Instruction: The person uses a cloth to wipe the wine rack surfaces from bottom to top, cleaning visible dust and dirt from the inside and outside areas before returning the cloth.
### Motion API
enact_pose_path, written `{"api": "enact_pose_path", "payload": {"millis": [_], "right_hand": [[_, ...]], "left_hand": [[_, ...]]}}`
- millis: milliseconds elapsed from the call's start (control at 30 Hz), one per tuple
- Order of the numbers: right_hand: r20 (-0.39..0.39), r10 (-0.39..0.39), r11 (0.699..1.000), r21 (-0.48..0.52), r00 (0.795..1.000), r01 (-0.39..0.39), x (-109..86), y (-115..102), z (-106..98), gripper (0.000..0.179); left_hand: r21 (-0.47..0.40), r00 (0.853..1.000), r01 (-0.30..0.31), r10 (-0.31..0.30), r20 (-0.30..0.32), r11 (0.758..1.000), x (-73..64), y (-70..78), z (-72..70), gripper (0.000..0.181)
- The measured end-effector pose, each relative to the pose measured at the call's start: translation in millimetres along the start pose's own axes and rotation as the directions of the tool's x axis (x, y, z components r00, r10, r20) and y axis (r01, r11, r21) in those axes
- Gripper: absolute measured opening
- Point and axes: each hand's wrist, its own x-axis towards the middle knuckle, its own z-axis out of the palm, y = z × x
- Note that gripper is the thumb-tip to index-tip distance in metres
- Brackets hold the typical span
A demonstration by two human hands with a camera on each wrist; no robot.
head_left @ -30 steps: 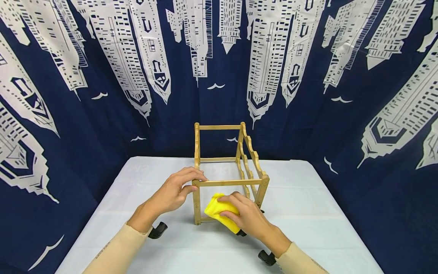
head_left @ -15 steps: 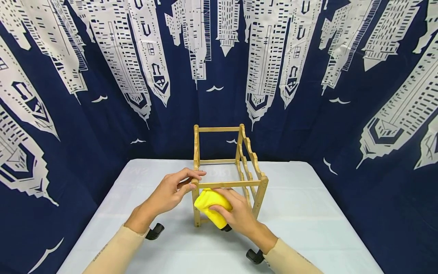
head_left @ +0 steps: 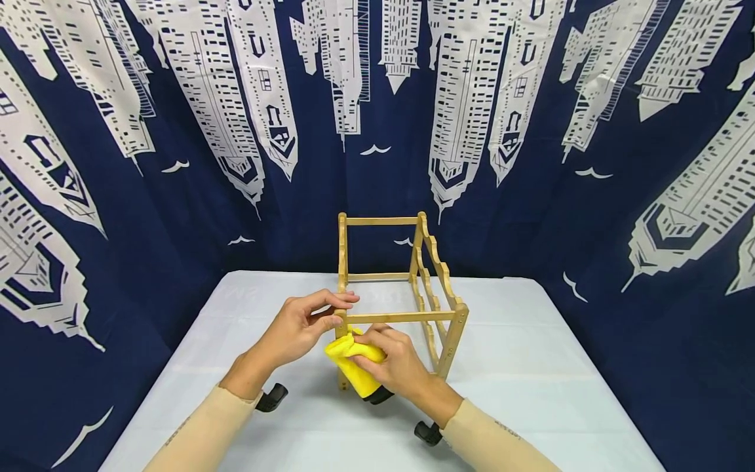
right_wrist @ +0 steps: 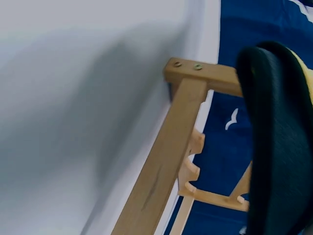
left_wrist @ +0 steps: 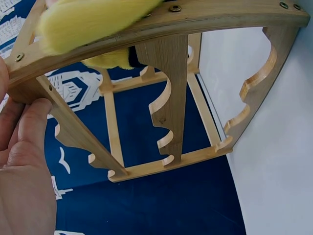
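A light wooden rack (head_left: 401,317) with scalloped side rails stands on the table. My left hand (head_left: 299,331) grips its near left top corner, thumb at the front and fingers over the top. In the left wrist view, fingers (left_wrist: 34,122) press against the rack's wood just under a joint. My right hand (head_left: 398,360) pinches a folded yellow cloth (head_left: 356,375) with a black underside against the near left post, below that corner. The cloth covers part of the post. In the right wrist view, the cloth's dark side (right_wrist: 281,142) hides the right hand.
The rack stands on a white-covered table (head_left: 525,367). Behind and at both sides hangs a navy curtain (head_left: 312,223) with white building prints. A black strap piece (head_left: 272,397) sits at the left wrist and another (head_left: 428,433) at the right.
My right hand has moved left with the yellow cloth, from the middle of the rack's near side to its left post. The left hand stays at the corner.
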Motion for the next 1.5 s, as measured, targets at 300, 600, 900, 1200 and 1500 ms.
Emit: {"api": "enact_pose_path", "payload": {"millis": [300, 600, 900, 1200, 1500], "right_hand": [[0.163, 0.032, 0.999, -0.026, 0.986, -0.028, -2.4, 4, -3, 0.028], [0.495, 0.219, 0.966, -0.234, 0.841, -0.113, -15.6, 10, 3, 0.023], [0.418, 0.191, 0.969, -0.227, 0.888, -0.102, -18.7, 8, 4, 0.028], [-0.003, 0.030, 0.993, -0.116, 1.000, -0.030, -5.4, -2, 2, 0.045], [0.038, 0.052, 0.994, -0.095, 0.998, -0.048, 4.6, -7, -7, 0.039]], "left_hand": [[-0.019, 1.000, 0.019, -0.019, -0.011, 1.000, 1.0, 2.5, 2.3, 0.021], [-0.033, 1.000, 0.012, -0.012, -0.016, 0.999, 1.6, 1.8, 5.0, 0.020], [-0.041, 0.999, 0.041, -0.042, -0.022, 0.998, 1.1, 1.0, 2.6, 0.021], [-0.056, 0.999, 0.028, -0.030, -0.029, 0.998, -0.5, -1.0, 1.3, 0.022], [-0.063, 0.999, 0.025, -0.027, -0.027, 0.998, -0.6, -1.6, 2.1, 0.022]]}}
